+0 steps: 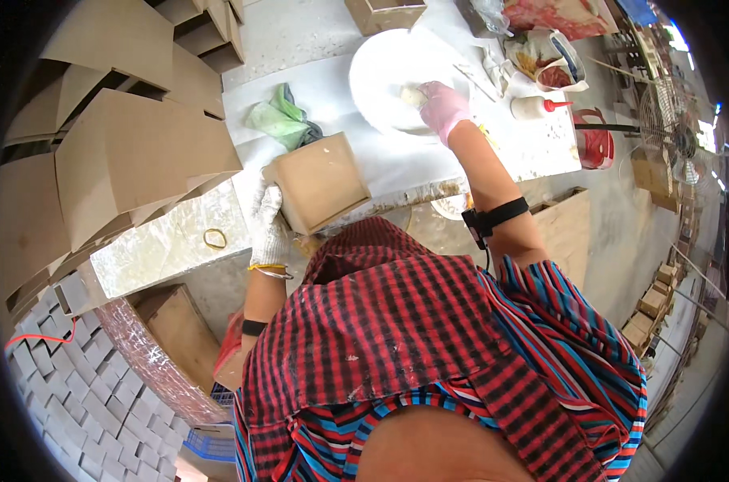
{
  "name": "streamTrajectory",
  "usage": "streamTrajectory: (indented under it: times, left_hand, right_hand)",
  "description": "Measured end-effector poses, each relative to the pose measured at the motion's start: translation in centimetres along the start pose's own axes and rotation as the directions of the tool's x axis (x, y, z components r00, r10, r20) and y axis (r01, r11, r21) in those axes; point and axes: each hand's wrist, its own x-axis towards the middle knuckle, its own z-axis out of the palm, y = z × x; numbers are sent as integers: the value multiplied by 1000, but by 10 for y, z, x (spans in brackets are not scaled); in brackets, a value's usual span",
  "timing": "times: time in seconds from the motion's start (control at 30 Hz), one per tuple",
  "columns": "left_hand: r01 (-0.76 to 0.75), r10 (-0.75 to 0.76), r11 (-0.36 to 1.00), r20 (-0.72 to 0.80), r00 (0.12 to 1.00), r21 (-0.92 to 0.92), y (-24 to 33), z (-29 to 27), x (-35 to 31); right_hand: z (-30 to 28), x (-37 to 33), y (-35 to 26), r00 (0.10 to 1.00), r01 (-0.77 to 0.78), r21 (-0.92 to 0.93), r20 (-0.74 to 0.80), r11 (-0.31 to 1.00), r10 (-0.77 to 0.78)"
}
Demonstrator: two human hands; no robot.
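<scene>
My left hand [267,223], in a white knit glove, grips the left side of a shallow brown box [320,183]. The box rests tilted near the table's front edge, and some of my fingertips are hidden behind it. Inside a round white basin [372,84], my right hand [443,109] in a pink glove is closed on a pale sponge-like piece [413,95]. A crumpled green and grey cloth [280,118] lies just beyond the box.
Stacked brown boxes [139,153] rise at the left of the white table [541,153]. Right of the basin lie a red-tipped squeeze bottle [532,108] and an open bag [553,64]. Another box [384,14] stands at the back. A rubber band [215,238] lies front left.
</scene>
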Motion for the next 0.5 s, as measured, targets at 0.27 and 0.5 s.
streamTrajectory:
  times: [0.27, 0.5]
  left_hand:
    - [35, -31, 999, -97, 995, 34, -8, -6, 4]
    - [61, -58, 997, -77, 995, 40, 10, 2, 0]
  right_hand:
    - [0, 15, 38, 989, 143, 412, -17, 900, -149]
    - [-21, -16, 45, 960, 143, 824, 20, 548, -280]
